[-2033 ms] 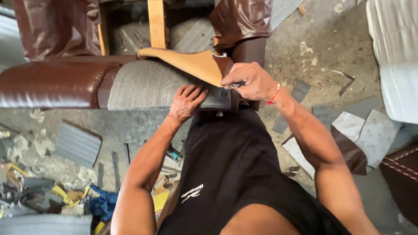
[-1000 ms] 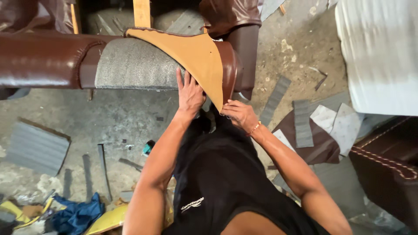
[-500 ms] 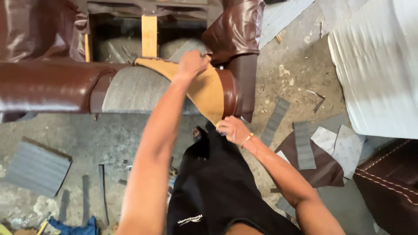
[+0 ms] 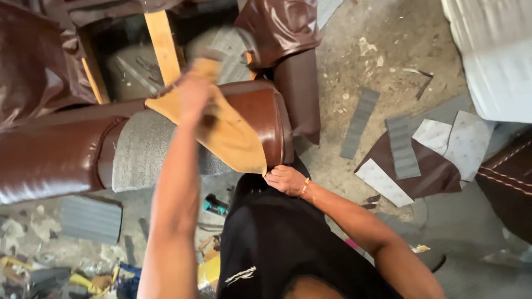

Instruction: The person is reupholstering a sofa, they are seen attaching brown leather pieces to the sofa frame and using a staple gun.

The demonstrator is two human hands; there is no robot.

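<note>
A sofa frame lies across the floor with a brown leather arm roll and a bare grey padded section. A tan leather flap drapes over the roll. My left hand is stretched far forward and blurred, gripping the upper part of this flap near a wooden slat. Down at the flap's lower tip, my right hand presses with closed fingers against the end of the brown roll; what it grips is hidden.
Grey and brown offcuts litter the concrete floor to the right. A white padded piece sits top right, a dark brown stitched cushion at the right edge. A grey ribbed pad and a teal tool lie near my legs.
My left hand went from the flap's lower edge up over the roll to its top. My right hand dropped to the flap's lower tip and stays there.
</note>
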